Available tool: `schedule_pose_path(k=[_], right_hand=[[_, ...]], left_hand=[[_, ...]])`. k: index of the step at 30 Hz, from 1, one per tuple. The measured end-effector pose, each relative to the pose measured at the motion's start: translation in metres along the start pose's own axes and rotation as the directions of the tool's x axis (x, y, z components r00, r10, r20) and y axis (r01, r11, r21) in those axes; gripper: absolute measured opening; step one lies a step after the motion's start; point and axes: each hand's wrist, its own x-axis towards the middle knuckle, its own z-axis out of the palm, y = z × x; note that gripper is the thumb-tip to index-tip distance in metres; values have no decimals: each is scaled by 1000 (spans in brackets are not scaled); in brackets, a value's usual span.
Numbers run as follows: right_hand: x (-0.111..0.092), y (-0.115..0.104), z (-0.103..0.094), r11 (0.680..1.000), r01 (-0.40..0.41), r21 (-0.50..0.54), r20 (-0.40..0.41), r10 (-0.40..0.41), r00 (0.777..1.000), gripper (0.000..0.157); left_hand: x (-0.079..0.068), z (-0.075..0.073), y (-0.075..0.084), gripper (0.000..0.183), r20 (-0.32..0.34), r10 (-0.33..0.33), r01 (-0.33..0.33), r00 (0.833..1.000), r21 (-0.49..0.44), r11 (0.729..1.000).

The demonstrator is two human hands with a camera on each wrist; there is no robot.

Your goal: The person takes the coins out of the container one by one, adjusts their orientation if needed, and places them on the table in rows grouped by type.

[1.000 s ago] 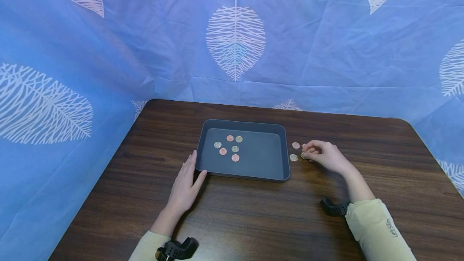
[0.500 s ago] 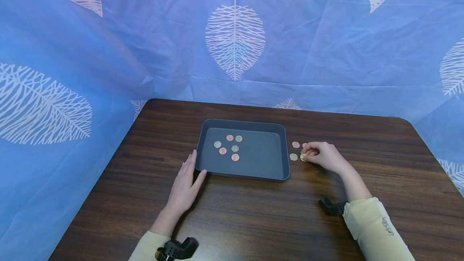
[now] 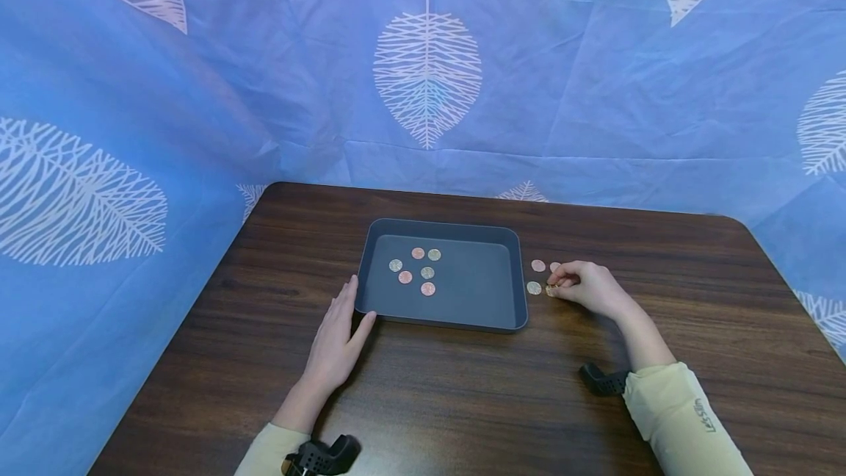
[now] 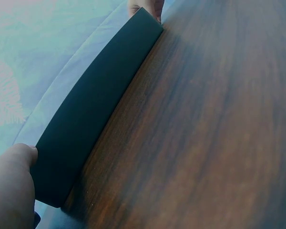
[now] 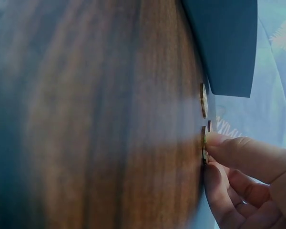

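Note:
In the head view my left hand (image 3: 333, 344) rests at the near-left corner of a dark grey tray (image 3: 476, 278), fingers straight along its side. The left wrist view shows its thumb (image 4: 26, 155) touching the tray wall. My right hand (image 3: 591, 289) is right of the tray, thumb and fingers pinching a gold-coloured coin (image 3: 551, 291) at the table surface. In the right wrist view the thumb lies on that coin (image 5: 204, 143). Beside it are a pale coin (image 3: 534, 288), a copper-coloured coin (image 3: 538, 265) and another copper-coloured coin (image 3: 554, 267), partly hidden by the hand.
Inside the tray lie several coins, three copper-coloured, such as one copper coin (image 3: 428, 289), and three paler, such as one pale coin (image 3: 395, 265). The dark wooden table (image 3: 449, 395) meets a blue leaf-patterned cloth (image 3: 317, 79) behind.
My right hand has shifted slightly left, and the gold-coloured coin under its fingertips has moved a little left towards the pale coin. The left hand and tray have stayed put.

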Motion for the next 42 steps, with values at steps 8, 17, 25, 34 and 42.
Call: schedule_pose_path(k=[8,17,25,34,42], right_hand=[[-1,0,1,1000,-3,-7,-9,2,1000,8],[2,-6,0,1000,11,-9,-47,-12,999,9],[16,-33,4,997,73,34,-154,-67,986,14],[34,-71,25,972,158,176,-162,-130,978,17],[49,-104,51,940,240,243,-111,-219,969,17]], left_hand=[[0,1,-1,68,-3,7,-7,1000,0,1000],[0,1,-1,69,11,-2,2,1000,2,1000],[0,0,-1,68,10,-14,14,1000,4,1000],[-1,0,-1,70,9,-12,12,1000,7,1000],[-1,0,-1,70,9,-3,3,1000,4,1000]])
